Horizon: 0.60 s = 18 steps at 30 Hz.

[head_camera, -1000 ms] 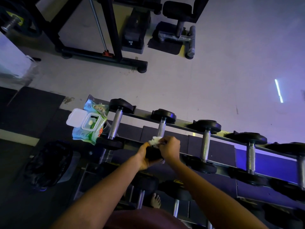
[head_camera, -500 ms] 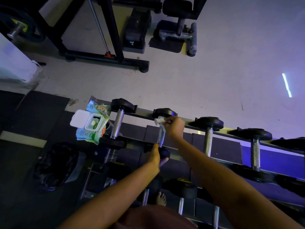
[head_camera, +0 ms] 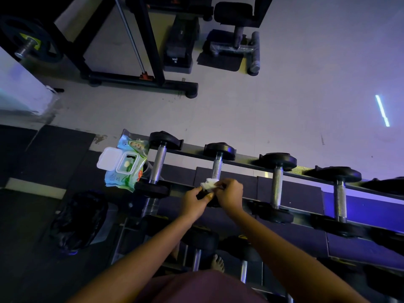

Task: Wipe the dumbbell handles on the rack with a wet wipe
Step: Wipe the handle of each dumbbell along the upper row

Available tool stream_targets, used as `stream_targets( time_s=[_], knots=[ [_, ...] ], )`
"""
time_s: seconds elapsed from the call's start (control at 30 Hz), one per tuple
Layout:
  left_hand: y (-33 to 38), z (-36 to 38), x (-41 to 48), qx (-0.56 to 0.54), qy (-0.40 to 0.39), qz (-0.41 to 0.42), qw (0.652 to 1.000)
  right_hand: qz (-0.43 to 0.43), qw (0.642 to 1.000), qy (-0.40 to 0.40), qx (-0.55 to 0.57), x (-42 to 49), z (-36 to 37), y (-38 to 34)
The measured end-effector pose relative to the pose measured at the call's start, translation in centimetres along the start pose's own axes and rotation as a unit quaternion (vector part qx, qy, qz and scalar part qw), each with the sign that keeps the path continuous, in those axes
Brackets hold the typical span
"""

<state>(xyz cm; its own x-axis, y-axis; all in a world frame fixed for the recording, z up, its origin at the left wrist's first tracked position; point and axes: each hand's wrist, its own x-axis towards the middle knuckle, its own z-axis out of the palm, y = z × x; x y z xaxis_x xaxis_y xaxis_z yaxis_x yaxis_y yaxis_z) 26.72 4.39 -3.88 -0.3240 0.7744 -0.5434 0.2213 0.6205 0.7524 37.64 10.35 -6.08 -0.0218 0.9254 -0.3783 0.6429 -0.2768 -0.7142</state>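
Observation:
Several black dumbbells with steel handles lie across the top tier of the rack (head_camera: 306, 171). At the near end of the second dumbbell's handle (head_camera: 217, 169), my right hand (head_camera: 229, 194) pinches a crumpled white wet wipe (head_camera: 208, 184). My left hand (head_camera: 193, 202) grips that dumbbell's near black head, which is mostly hidden beneath both hands. The first dumbbell (head_camera: 158, 164) lies to the left, the third (head_camera: 277, 184) and fourth (head_camera: 340, 197) to the right.
A green wet wipe pack (head_camera: 124, 166) with its white lid open sits at the rack's left end. A black bag (head_camera: 78, 221) lies on the floor at the left. More dumbbells fill the lower tier (head_camera: 218, 248). Gym machines (head_camera: 140, 53) stand beyond the rack.
My right hand slid the wipe from the far end of the handle back to its near end. My left hand stays on the near head.

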Motion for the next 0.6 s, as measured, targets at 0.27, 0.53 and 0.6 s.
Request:
stream_targets(
  time_s=[0.27, 0.53, 0.6],
  knots=[
    [-1.1, 0.1, 0.9, 0.042, -0.007, -0.009, 0.999, 0.008, 0.999, 0.051, -0.015, 6.1, -1.2, -4.5],
    [-0.1, 0.4, -0.4, 0.061, 0.021, 0.002, 0.998, 0.021, 1.0, 0.014, -0.009, 2.9, -0.6, -2.4],
    [0.2, 0.4, -0.8, 0.078, 0.021, 0.013, 0.997, 0.017, 1.0, -0.002, -0.015, 1.1, -0.5, -1.3]
  ],
)
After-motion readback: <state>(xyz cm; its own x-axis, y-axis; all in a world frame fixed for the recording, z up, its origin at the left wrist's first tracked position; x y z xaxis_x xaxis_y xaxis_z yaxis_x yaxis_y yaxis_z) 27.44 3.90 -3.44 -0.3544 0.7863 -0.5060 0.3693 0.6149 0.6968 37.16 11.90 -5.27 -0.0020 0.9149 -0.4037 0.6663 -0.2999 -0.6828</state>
